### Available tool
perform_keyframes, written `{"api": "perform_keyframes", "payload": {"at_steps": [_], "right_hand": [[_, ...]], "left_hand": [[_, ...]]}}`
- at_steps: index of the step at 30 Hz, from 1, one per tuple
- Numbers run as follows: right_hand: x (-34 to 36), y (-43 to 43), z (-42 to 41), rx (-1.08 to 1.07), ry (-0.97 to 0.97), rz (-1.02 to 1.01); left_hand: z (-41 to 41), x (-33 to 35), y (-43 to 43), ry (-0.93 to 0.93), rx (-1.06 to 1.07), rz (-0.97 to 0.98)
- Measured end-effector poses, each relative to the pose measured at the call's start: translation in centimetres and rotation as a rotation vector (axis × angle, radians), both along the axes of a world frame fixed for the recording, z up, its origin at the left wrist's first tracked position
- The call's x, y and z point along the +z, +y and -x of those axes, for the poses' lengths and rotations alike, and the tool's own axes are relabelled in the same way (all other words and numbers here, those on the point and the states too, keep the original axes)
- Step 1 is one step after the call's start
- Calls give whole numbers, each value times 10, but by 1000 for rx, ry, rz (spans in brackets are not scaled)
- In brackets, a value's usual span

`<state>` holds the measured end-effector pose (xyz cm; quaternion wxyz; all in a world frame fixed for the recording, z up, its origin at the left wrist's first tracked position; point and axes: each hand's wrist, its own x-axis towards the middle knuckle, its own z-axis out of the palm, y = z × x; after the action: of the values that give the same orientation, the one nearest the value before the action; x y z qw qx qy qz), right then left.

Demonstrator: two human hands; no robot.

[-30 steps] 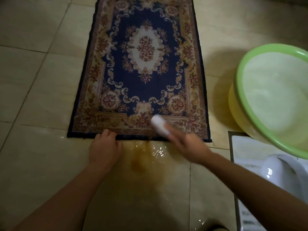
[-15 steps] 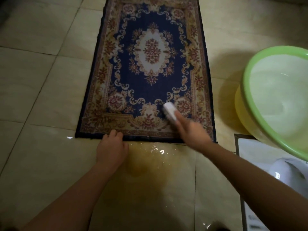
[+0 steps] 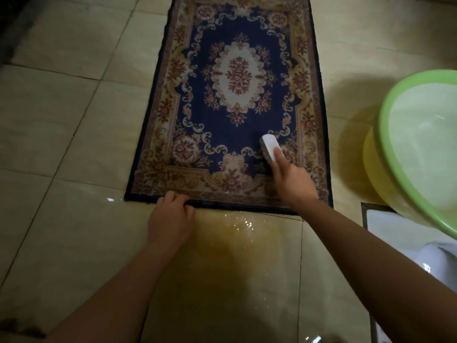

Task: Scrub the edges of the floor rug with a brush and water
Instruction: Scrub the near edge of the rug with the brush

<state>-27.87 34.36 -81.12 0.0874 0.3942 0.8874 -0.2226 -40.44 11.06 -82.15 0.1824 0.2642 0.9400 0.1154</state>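
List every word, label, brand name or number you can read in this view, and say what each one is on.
No readable text anywhere in this view.
rug: woven floral and scroll pattern only, no lettering.
brush: plain white back, no brand visible.
basin: plain green rim, no label seen.
white fixture at the right edge: too dim and cut off to tell.
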Motion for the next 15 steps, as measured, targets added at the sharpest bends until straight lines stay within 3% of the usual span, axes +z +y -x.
{"api": "perform_keyframes", "payload": {"at_steps": [2, 6, 8, 10, 13, 15], "right_hand": [[-10, -21, -3, 147, -117, -38], [-9, -79, -11, 675, -170, 121], [-6, -67, 0, 653, -87, 119], [-5, -39, 15, 474, -6, 81], [-9, -11, 25, 155, -85, 0], [-17, -34, 21, 251, -126, -24]], "left_hand": [[4, 0, -3, 1, 58, -15], [12, -9, -23, 9, 112, 79], [15, -15, -33, 6, 109, 144], [18, -18, -40, 29, 77, 161], [24, -14, -41, 23, 19, 217], [29, -8, -41, -2, 7, 211]]}}
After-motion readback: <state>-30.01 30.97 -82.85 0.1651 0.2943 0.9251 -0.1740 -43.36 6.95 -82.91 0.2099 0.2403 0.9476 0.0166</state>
